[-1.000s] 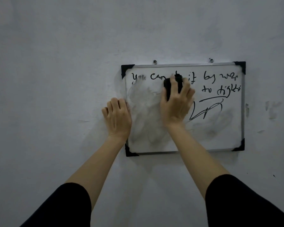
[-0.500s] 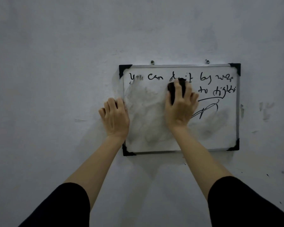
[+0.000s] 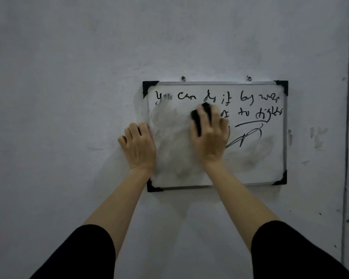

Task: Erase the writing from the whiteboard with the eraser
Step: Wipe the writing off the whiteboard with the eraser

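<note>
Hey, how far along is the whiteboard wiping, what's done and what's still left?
Roughly a third done. The left part of the whiteboard is wiped to a grey smear. In hand: the right hand presses the black eraser near the middle, while the left hand steadies the left edge. Left: the top line of writing, the words at right and the scribble below.

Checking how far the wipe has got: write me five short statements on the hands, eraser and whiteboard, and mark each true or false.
1. The right hand presses a black eraser on the whiteboard. True.
2. The left hand holds a marker. False: it lies flat at the board's left edge, holding nothing.
3. The top line of writing remains. True.
4. The board's left part is smudged grey. True.
5. The board lies on a table. False: it hangs on a wall.
</note>
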Motion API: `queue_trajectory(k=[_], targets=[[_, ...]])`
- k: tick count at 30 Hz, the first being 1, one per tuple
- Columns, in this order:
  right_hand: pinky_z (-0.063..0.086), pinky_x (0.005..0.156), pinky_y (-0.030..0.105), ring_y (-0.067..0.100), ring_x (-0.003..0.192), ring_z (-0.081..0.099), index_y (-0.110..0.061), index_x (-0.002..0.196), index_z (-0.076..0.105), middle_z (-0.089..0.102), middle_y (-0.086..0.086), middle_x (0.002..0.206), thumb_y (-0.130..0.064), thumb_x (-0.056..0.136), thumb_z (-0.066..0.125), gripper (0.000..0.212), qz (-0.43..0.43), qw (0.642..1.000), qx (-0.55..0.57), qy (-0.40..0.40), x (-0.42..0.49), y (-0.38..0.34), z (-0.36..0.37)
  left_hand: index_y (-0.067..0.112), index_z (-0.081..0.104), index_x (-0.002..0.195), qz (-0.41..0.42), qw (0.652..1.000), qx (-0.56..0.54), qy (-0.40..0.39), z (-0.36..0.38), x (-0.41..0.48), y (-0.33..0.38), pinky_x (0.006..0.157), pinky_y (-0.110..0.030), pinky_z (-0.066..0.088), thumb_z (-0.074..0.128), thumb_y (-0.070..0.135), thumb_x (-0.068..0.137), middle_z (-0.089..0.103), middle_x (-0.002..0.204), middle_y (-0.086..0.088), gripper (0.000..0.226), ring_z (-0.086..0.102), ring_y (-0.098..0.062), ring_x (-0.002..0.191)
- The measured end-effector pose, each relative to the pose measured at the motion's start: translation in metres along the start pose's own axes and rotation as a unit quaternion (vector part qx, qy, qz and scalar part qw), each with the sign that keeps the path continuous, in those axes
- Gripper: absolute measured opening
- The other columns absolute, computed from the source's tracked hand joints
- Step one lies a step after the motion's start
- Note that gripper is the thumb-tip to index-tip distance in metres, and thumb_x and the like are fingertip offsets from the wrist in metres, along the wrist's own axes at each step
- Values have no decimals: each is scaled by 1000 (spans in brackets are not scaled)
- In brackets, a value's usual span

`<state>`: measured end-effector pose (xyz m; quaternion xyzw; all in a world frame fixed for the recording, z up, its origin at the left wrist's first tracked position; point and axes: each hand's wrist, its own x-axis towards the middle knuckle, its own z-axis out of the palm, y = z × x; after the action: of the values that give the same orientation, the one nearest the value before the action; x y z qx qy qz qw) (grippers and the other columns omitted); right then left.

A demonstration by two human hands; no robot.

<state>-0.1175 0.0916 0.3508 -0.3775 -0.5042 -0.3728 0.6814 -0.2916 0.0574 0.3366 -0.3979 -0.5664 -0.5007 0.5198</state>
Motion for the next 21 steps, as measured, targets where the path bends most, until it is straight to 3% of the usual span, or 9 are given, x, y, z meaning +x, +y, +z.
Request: queue_trajectory(k=[4,8,11,16,18,21], targets=[[52,80,49,34,106,49,-18,128,59,53,11,136,-33,91,58,39,142,989,-29,15,21,40,-13,8,52,86,4,1000,-5,-13,2,1,0,64,-36,25,56,8,88,47,80,-11,5,43,-26,70],[53,76,48,35,101,52,-15,128,60,53,13,136,-28,89,62,41,243,969,-43,33,27,15,-8,8,50,84,-30,999,-20,-19,0,0,7,63,-34,20,56,6,85,46,80,-12,7,41,-26,69],[52,75,45,35,99,53,-16,125,62,55,14,135,-30,90,64,38,181,983,-19,7,9,-16,0,7,50,84,-33,999,-29,-12,1,-1,6,64,-34,19,55,9,88,47,80,-13,7,41,-26,69],[50,71,41,29,97,48,-18,126,63,59,12,131,-31,91,63,37,-58,997,-48,-16,-1,13,-5,7,49,84,-3,999,-41,-3,3,-1,0,64,-37,25,51,13,94,46,80,-13,11,42,-27,70],[51,73,43,32,99,50,-18,128,61,57,11,133,-32,92,60,38,-52,997,-48,-19,5,37,-11,7,49,85,-9,999,-43,-1,3,0,1,64,-37,26,51,13,94,46,80,-13,10,42,-27,70],[52,76,46,33,99,51,-17,126,62,56,11,133,-31,92,61,36,78,996,-47,6,11,44,-14,6,51,86,-14,999,-44,4,4,-1,2,64,-38,28,52,12,93,47,80,-14,10,43,-28,70]])
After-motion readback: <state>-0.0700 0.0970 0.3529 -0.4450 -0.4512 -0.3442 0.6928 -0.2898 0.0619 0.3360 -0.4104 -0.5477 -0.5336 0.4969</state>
